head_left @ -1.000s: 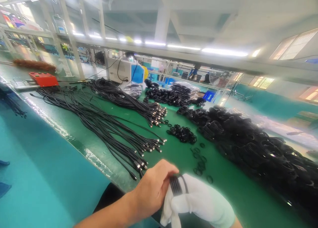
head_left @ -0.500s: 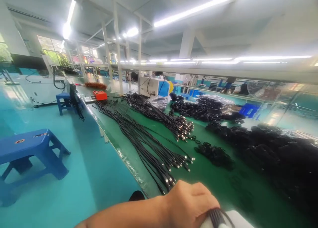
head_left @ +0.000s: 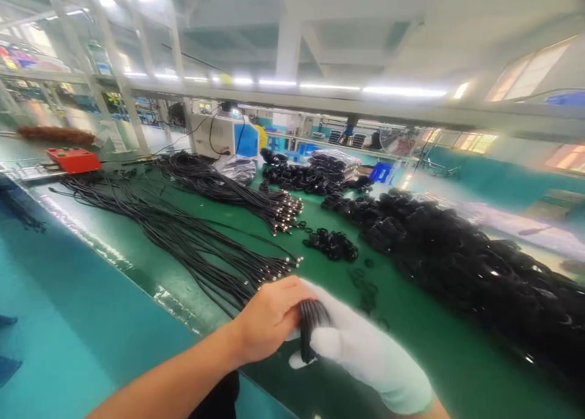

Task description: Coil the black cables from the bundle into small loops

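A small loop of coiled black cable (head_left: pixel 311 326) is held between my two hands, above the near edge of the green table. My bare left hand (head_left: pixel 270 316) wraps over its upper left side, with its fingertips partly hidden. My right hand (head_left: pixel 354 340), in a white glove, grips the coil from the right with the thumb across the strands. Just beyond, a bundle of long black cables (head_left: pixel 183 239) lies spread out, silver plugs toward my hands. A small pile of black bands (head_left: pixel 331 244) sits past my right hand.
Another cable bundle (head_left: pixel 228 193) lies farther back, near a clear plastic bag (head_left: pixel 236 170). Heaped coiled black cables (head_left: pixel 429 242) fill the right of the green table (head_left: pixel 278 401). A red box with buttons (head_left: pixel 74 160) and a white-and-blue machine (head_left: pixel 219 136) stand at the back left.
My view has swung to the right. Both hands and the coil, partly cut off at the bottom before, now show more fully. The table's cables and piles appear unmoved.
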A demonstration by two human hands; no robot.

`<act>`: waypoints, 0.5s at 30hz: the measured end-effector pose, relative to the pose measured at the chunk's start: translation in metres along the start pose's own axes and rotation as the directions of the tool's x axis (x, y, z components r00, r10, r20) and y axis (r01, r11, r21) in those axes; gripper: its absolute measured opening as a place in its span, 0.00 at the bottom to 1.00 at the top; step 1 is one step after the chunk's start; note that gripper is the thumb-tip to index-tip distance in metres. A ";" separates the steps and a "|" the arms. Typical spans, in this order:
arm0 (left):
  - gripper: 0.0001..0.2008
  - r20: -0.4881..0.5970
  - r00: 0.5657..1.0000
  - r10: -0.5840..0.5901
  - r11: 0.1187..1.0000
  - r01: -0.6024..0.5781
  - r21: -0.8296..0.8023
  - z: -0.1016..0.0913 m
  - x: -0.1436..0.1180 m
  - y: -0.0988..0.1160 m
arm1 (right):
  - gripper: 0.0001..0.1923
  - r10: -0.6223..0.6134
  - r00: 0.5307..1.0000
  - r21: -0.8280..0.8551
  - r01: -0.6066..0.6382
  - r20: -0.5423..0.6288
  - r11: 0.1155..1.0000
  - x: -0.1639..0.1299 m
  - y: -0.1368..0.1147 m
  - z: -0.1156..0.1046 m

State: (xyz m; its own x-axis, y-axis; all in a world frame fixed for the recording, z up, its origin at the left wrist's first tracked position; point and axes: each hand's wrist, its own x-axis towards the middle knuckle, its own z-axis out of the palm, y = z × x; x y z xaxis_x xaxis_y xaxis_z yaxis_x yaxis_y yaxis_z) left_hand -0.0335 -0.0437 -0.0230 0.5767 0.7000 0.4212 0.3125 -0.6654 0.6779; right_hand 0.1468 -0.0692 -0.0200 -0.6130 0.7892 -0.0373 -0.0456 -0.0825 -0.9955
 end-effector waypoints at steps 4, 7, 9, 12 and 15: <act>0.14 0.040 0.996 -0.082 0.996 0.080 0.036 -0.004 0.003 0.003 | 0.30 0.053 0.998 0.167 -0.056 0.022 0.984 0.012 0.003 0.003; 0.14 0.034 0.985 -0.169 0.985 0.168 0.031 -0.007 0.006 0.006 | 0.23 0.113 0.992 0.165 -0.104 -0.047 0.981 0.017 0.007 0.005; 0.13 0.041 0.965 -0.258 0.961 0.261 -0.092 -0.008 0.008 0.006 | 0.22 0.095 0.995 0.248 -0.086 -0.023 0.965 0.018 0.010 0.003; 0.10 0.097 0.919 -0.382 0.877 0.394 -0.277 -0.007 0.010 0.005 | 0.20 0.058 0.998 0.373 -0.063 0.026 0.926 0.017 0.014 0.000; 0.07 0.093 0.888 -0.450 0.837 0.456 -0.302 -0.003 0.012 0.004 | 0.19 0.071 0.997 0.373 -0.069 0.008 0.925 0.018 0.020 -0.002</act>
State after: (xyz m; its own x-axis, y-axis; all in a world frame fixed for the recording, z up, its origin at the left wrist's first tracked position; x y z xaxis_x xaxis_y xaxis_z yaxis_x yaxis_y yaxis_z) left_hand -0.0275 -0.0371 -0.0139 0.4420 0.8969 0.0131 0.2969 -0.1600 0.9414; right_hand 0.1365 -0.0549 -0.0410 -0.6206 0.7767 -0.1072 -0.2940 -0.3572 -0.8865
